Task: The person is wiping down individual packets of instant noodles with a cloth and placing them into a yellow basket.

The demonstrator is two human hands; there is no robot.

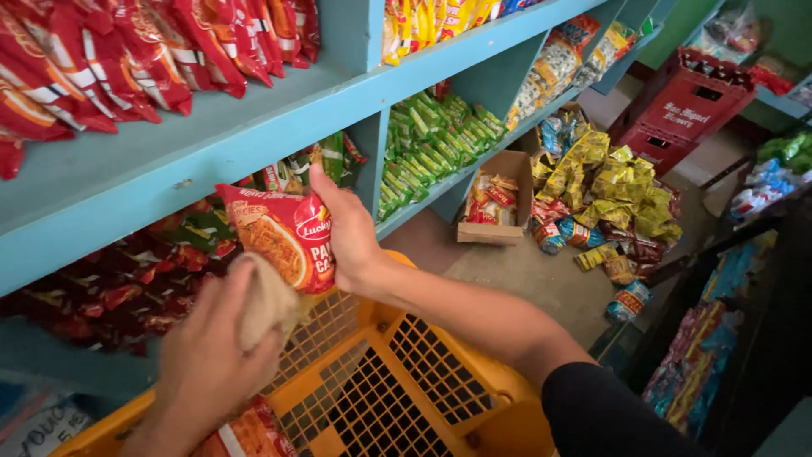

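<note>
- Red and orange noodle packet sits in the right hand, fingers closed around its right edge, thumb side toward the camera; the packet is held up in front of the lower shelf opening, above the basket.
- Left hand is closed on a beige cloth, which is pressed against the lower left part of the packet.
- Both hands meet at the packet: right hand on its right edge, cloth and left hand at its bottom left.
- Yellow plastic basket with a grid wall stands right under the hands; one more red-orange packet lies inside it at the lower left.
- Blue wooden shelf runs across the picture from lower left to upper right, with an upright divider just behind the right hand.
- Top board carries a row of red packets at the left and yellow ones further right.
- Compartment behind the held packet holds dark red packets; the one to its right is stacked with green packets.
- On the floor, well apart from the hands, a cardboard box with packets stands beside a heap of yellow packets.
- Red crates stand further back, at the upper right.
</note>
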